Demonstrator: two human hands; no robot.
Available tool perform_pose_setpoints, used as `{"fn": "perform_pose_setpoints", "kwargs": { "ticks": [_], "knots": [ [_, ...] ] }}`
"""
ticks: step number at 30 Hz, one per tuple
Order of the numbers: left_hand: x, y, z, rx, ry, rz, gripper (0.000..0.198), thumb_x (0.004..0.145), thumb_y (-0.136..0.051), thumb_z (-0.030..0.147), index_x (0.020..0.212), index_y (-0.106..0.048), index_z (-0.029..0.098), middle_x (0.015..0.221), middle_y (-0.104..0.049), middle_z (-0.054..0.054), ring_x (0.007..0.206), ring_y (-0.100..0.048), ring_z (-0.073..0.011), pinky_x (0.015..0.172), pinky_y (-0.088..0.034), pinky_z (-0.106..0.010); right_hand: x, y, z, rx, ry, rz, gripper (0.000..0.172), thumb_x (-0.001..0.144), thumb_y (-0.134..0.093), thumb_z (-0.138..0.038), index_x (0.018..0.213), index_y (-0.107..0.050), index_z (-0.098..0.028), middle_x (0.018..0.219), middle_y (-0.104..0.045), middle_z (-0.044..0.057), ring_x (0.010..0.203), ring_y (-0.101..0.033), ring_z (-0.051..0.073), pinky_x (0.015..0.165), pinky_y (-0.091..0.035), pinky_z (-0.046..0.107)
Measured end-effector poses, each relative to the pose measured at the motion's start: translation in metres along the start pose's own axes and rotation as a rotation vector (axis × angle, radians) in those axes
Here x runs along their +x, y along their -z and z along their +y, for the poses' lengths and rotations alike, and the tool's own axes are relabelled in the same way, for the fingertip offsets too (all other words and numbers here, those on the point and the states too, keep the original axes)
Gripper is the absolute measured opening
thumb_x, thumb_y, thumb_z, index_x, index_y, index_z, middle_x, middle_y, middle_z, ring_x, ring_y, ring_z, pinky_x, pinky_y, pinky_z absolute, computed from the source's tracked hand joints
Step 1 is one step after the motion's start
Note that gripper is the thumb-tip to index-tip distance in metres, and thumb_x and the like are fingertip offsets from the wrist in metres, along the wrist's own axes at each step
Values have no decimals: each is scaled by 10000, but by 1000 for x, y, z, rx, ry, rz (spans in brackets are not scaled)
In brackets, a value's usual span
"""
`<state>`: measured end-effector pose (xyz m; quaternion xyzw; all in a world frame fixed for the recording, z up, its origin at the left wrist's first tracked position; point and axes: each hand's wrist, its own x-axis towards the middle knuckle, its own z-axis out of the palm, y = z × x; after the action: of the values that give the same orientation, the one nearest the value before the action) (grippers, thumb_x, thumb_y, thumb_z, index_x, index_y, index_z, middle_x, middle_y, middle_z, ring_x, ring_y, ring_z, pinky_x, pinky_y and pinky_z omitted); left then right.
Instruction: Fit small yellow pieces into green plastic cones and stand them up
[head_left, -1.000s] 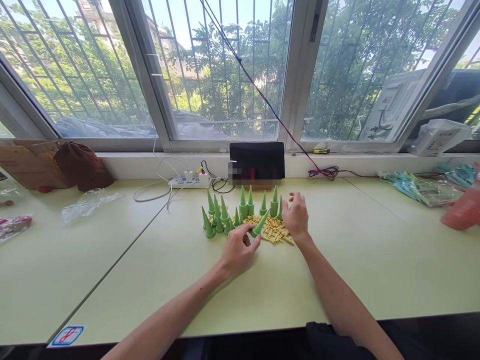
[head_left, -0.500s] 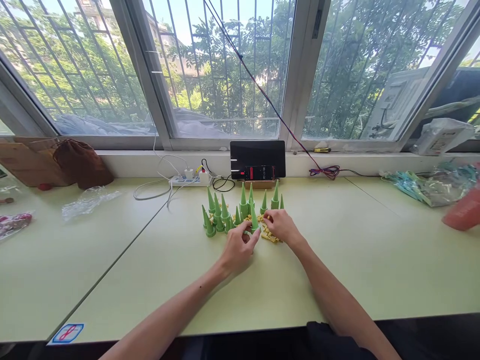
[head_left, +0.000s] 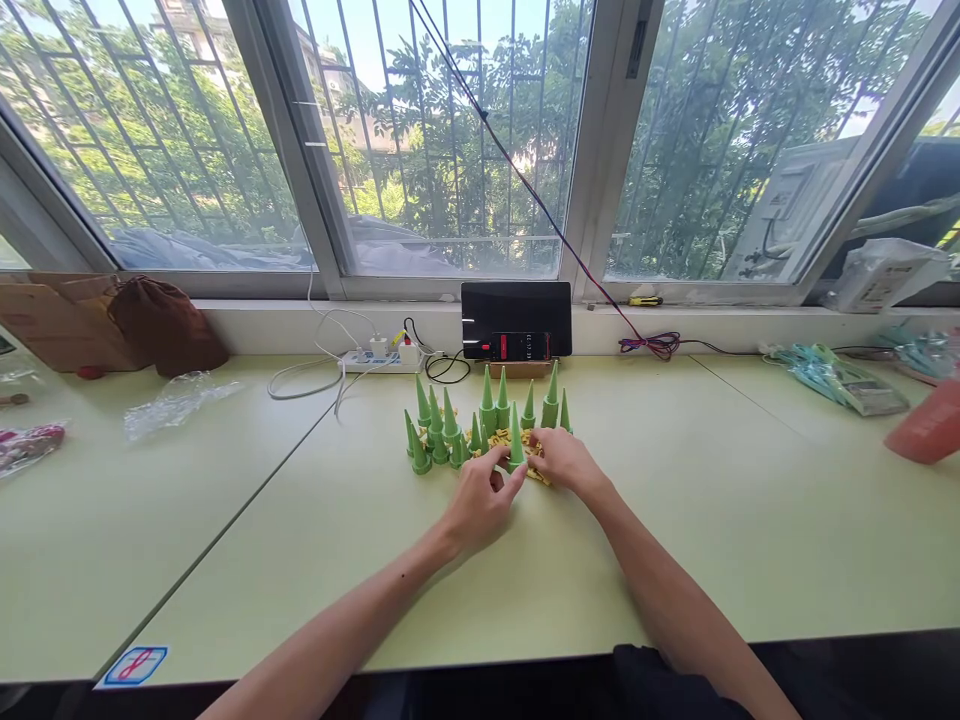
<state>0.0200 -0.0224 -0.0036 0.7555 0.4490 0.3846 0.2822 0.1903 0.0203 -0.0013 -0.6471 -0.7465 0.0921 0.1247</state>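
Observation:
A green cone (head_left: 515, 440) with a wider round base stands upright between the thumb and fingers of my left hand (head_left: 480, 497), which grips it low down. Just right of it, my right hand (head_left: 568, 458) has its fingers bent and drawn together over small yellow pieces (head_left: 538, 477). Whatever its fingertips hold is hidden or too small to name. More green cones of differing heights surround the pile: a cluster (head_left: 433, 430) at the left, a tall pair (head_left: 487, 400) behind, and others (head_left: 551, 400) beyond my right hand.
Behind the cones a dark tablet (head_left: 517, 300) leans on the sill with a lit phone (head_left: 521, 347) before it. A power strip (head_left: 367, 360) with white cables lies left of them. Plastic wrap (head_left: 180, 405) and a brown bag (head_left: 166, 325) are farther left; a red object (head_left: 928, 425) is at right.
My left hand and its cone have shifted slightly right. My right hand has turned and moved a little, its fingertips now lower and nearer the cone in the yellow pieces.

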Motion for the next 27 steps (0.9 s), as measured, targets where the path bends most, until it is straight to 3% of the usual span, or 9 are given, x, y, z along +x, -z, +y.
{"fn": "perform_pose_setpoints", "kwargs": {
  "ticks": [6,27],
  "knots": [
    [0,-1,-2,29,-37,-23,294,883,-514,445,922,-565,158,531,-400,73,458,-374,-90,503,-303,-225,0,3,-3,-15,-16,-41,156,839,-584,-276,958,-621,-181,954,-686,94,915,-636,236,619,-363,257],
    [-1,0,0,38,-73,-42,276,886,-513,402,969,-595,152,577,-472,55,480,-382,-89,513,-312,-224,-1,2,-6,11,3,18,96,873,-573,-261,935,-549,-192,919,-672,84,855,-622,212,601,-318,250]
  ]
}}
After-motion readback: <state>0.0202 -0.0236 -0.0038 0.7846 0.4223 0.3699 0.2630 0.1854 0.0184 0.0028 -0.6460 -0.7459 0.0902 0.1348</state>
